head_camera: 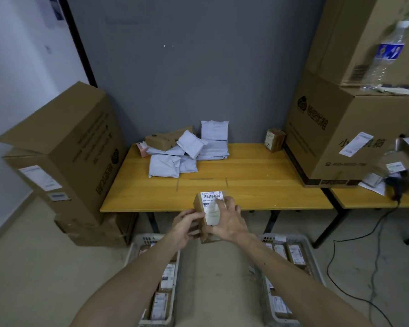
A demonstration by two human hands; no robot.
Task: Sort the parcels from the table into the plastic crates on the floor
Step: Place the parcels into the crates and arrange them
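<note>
Held parcel: small brown cardboard box [209, 213] w/ white barcode label on top face, in the air just in front of the desk's near edge, above the floor gap btwn the two crates.
Left hand [184, 228]: fingers curled round the box's left side, gripping it.
Right hand [229, 220]: wrapped over the box's right side, thumb lying across the label; also gripping.
Desk [246, 185]: yellow wood top, dark legs, pushed against a grey wall.
Mailer pile [187, 152]: white poly mailers heaped at back-centre of desk, overlapping; one stands upright against the wall.
Brown box in pile [161, 140]: at back left of the heap, touching the mailers.
Pink parcel [142, 148]: left end of the heap, partly under it.
Lone parcel [274, 139]: small brown box, back right of desk, just beside the big carton.
Left crate [145, 239]: pale plastic, on floor under the left forearm; labelled boxes inside, packed in rows.
Right crate [295, 239]: same type, on floor under the right forearm; also holds labelled boxes.
Right carton stack [352, 128]: large printed cartons on desk's right end, clear water bottle [385, 55] standing on the lower one.
Left cartons [64, 147]: big cartons stacked on floor left of desk, top one tilted.
Second desk [364, 199]: to the right, more labelled parcels, blurred.
Cable [335, 246]: black, trails from it across the floor.
</note>
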